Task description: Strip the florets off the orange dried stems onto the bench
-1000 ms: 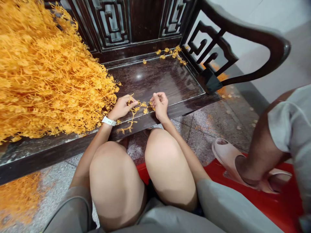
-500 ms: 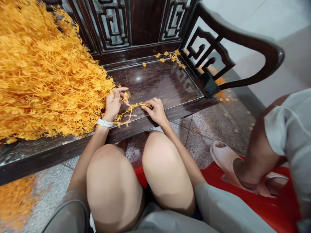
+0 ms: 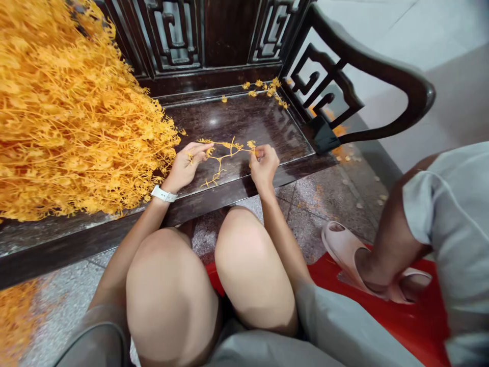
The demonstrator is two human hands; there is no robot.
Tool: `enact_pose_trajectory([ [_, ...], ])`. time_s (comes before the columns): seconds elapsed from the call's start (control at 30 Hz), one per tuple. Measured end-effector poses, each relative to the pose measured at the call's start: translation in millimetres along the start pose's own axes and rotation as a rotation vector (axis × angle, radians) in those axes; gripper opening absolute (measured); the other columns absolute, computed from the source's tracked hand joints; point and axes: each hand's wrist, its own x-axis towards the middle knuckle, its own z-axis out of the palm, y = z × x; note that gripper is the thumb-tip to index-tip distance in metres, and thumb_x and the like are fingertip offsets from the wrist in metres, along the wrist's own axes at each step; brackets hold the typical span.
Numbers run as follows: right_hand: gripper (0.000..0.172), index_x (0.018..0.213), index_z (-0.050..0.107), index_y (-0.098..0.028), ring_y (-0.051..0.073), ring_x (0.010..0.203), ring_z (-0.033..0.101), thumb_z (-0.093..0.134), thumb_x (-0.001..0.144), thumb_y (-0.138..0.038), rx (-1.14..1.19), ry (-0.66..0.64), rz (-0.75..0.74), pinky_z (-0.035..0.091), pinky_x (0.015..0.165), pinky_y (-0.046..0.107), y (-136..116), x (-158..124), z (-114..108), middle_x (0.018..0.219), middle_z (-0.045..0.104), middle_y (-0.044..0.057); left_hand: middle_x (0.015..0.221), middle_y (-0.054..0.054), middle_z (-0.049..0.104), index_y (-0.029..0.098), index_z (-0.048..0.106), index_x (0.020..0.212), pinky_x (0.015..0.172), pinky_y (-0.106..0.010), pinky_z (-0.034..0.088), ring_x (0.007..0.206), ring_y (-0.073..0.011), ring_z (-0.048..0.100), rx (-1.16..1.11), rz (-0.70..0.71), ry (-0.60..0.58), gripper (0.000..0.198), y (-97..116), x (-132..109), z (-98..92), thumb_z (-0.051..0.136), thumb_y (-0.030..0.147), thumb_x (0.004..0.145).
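Observation:
A thin orange plastic sprig [image 3: 221,153] is stretched between my two hands above the dark wooden bench seat [image 3: 267,127]. My left hand [image 3: 187,165], with a white watch on the wrist, pinches the sprig's left end right beside the big orange pile. My right hand [image 3: 264,165] is closed in a pinch on the sprig's right end. A side branch hangs down from the sprig toward the bench's front edge.
A huge heap of orange plastic sprigs [image 3: 69,112] covers the bench's left part. Loose orange bits [image 3: 263,89] lie in the back right corner by the carved armrest [image 3: 362,66]. Another person's leg and beige slipper [image 3: 351,255] rest on a red stool [image 3: 420,326] at right.
Both hands lifted the sprig off the bench edge and pulled it out lengthwise. My right hand moved right and closed on its end; the left moved away from the pile.

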Motion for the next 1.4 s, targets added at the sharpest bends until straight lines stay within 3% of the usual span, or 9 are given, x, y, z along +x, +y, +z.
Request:
enact_pose_trajectory([
  [0.07,0.010,0.105,0.069,-0.024,0.029,0.098,0.064,0.069,0.098,-0.031,-0.058,-0.084,-0.032,0.054,0.097,0.048,-1.5,-4.1,-5.1,0.099,0.069,0.008,0.111,-0.010,0.079,0.025,0.083,0.134,0.083,-0.037,0.064,0.085,-0.0184,0.075,-0.010,-0.028,-0.029,0.062,-6.0,-0.2,2.2,0.059,0.075,0.105],
  [0.27,0.066,0.140,0.070,-0.026,0.036,0.126,0.060,0.080,0.092,-0.070,0.028,-0.385,-0.322,0.047,0.116,0.056,-42.9,-13.2,-21.6,0.133,0.068,0.012,0.104,-0.010,0.083,0.020,0.083,0.132,0.081,-0.037,0.064,0.084,-0.0211,0.078,-0.155,-0.163,-0.063,0.063,-10.6,-1.8,6.9,0.079,0.071,0.094],
  [0.43,0.071,0.155,0.066,-0.029,0.032,0.126,0.062,0.056,0.105,-0.078,0.216,-0.564,-0.417,0.048,0.114,0.052,-71.5,-16.3,-9.8,0.135,0.070,0.012,0.086,-0.006,0.080,0.018,0.079,0.132,0.083,-0.035,0.062,0.077,-0.0193,0.076,-0.228,-0.182,-0.143,0.063,-3.4,-0.8,2.7,0.085,0.066,0.092],
  [0.6,0.057,0.117,0.083,-0.027,0.027,0.104,0.067,0.063,0.102,-0.077,0.408,-0.609,-0.348,0.053,0.100,0.044,-70.5,-25.5,3.7,0.109,0.075,0.008,0.088,-0.004,0.080,0.020,0.071,0.138,0.082,-0.032,0.062,0.080,-0.0195,0.077,-0.256,-0.217,-0.205,0.072,0.5,-1.2,1.1,0.090,0.066,0.086],
  [0.7,0.053,0.096,0.081,-0.025,0.024,0.092,0.066,0.064,0.103,-0.074,0.515,-0.575,-0.285,0.053,0.093,0.041,-69.3,-31.3,9.9,0.093,0.074,0.005,0.085,-0.005,0.080,0.019,0.072,0.135,0.078,-0.032,0.061,0.076,-0.0191,0.076,-0.287,-0.231,-0.277,0.069,-0.4,-2.1,2.7,0.087,0.068,0.089],
  [0.93,0.053,0.089,0.064,-0.025,0.018,0.080,0.061,0.052,0.109,-0.072,0.571,-0.113,0.033,0.052,0.079,0.034,-43.9,-0.3,12.0,0.082,0.061,0.002,0.076,-0.006,0.078,0.018,0.084,0.109,0.073,-0.035,0.059,0.068,-0.0198,0.072,-0.158,-0.244,-0.416,0.051,-12.0,-3.7,4.1,0.079,0.066,0.094],
  [1.0,0.054,0.088,0.064,-0.024,0.018,0.082,0.062,0.056,0.106,-0.075,0.567,-0.164,0.004,0.052,0.081,0.034,-40.8,6.2,5.5,0.083,0.063,0.002,0.078,-0.006,0.079,0.018,0.083,0.119,0.075,-0.035,0.059,0.071,-0.0205,0.074,-0.163,-0.237,-0.391,0.053,-11.2,-2.8,2.9,0.078,0.065,0.095],
  [1.23,0.056,0.100,0.077,-0.023,0.018,0.082,0.064,0.067,0.099,-0.078,0.586,-0.724,-0.168,0.050,0.081,0.032,-69.2,-22.9,1.9,0.092,0.077,0.001,0.083,-0.006,0.080,0.019,0.075,0.136,0.089,-0.037,0.061,0.082,-0.0234,0.078,-0.230,-0.176,-0.323,0.068,1.3,-0.6,-1.0,0.081,0.071,0.093],
  [1.4,0.062,0.080,0.069,-0.023,0.017,0.072,0.056,0.068,0.095,-0.083,0.649,-0.586,-0.087,0.045,0.072,0.032,-77.3,-33.9,10.6,0.075,0.067,-0.001,0.080,-0.005,0.078,0.019,0.074,0.139,0.086,-0.037,0.060,0.075,-0.0218,0.074,-0.239,-0.188,-0.355,0.071,2.8,-0.3,0.7,0.080,0.073,0.093],
])
